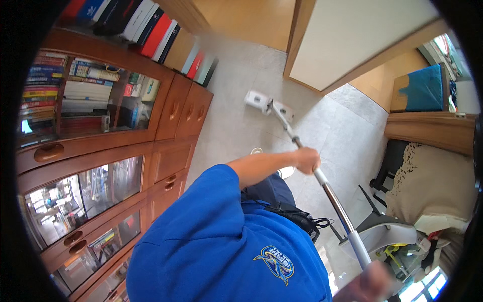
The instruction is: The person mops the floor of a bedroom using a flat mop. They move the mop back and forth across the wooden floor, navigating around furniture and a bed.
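Note:
A flat mop with a white rectangular head and a long metal pole runs diagonally across the view. Its head lies on the grey tiled floor, beyond my feet. My left hand is wrapped around the pole's lower part, above a dark collar. Near the pole's top end, at the lower right of the picture, my right hand grips it; this hand is blurred and its fingers are hard to make out.
A brown wooden cabinet with glass doors lines the left side, with boxes on top. A white door panel stands ahead. At right are a cardboard box with blue covering, a cloth-covered seat and a grey-white chair.

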The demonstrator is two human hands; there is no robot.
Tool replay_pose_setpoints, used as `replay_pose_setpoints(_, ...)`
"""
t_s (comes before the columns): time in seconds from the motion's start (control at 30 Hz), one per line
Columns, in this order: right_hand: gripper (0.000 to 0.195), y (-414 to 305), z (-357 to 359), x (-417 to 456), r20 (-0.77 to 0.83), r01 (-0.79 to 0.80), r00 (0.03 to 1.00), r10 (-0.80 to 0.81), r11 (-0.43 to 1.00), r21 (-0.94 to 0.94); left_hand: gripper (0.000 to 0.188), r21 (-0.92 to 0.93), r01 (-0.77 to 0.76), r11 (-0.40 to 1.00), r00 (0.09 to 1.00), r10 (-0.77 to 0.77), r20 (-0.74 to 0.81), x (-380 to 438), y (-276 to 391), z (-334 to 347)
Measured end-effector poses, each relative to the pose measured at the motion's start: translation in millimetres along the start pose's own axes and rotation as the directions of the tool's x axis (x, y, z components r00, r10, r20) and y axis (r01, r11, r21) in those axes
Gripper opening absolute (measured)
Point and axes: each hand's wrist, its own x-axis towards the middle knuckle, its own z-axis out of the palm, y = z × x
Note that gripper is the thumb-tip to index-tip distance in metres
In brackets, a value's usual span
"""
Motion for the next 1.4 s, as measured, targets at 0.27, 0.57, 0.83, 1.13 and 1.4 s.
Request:
replay_pose_setpoints(0.27, 0.033, 53.5, 129.9, 22.0, 0.326, -0.250, 0.930, 0.170, 0.942, 0.223, 0.019, -0.127, 0.307, 0.943, 0.892, -0.331, -0.308, -44.5, -107.1, -59.1)
replay_pose_setpoints(0.57, 0.038, 2.3, 188.1, 37.2, 0.662, -0.404, 0.704, 0.258, 0.912, 0.074, 0.022, -0.246, 0.414, 0.876, 0.726, -0.481, -0.491, -148.9, -67.6, -35.2)
replay_pose_setpoints(0.83, 0.043, -44.1, 224.2, 8.5, 0.749, -0.374, 0.594, 0.293, 0.925, -0.065, 0.022, -0.342, 0.391, 0.855, 0.513, -0.511, -0.690, -199.2, -19.4, -6.3)
replay_pose_setpoints(1.13, 0.039, -10.9, 191.8, 10.6, 0.651, -0.280, 0.758, 0.046, 0.924, 0.261, 0.022, -0.192, 0.346, 0.918, 0.706, -0.390, -0.591, -170.6, -82.0, -53.0)
replay_pose_setpoints(1.4, 0.039, 8.5, 186.0, -19.7, 0.731, 0.118, 0.682, -0.034, 0.991, -0.064, 0.018, -0.183, 0.386, 0.904, 0.722, -0.420, -0.549, -185.2, -97.8, -61.2)
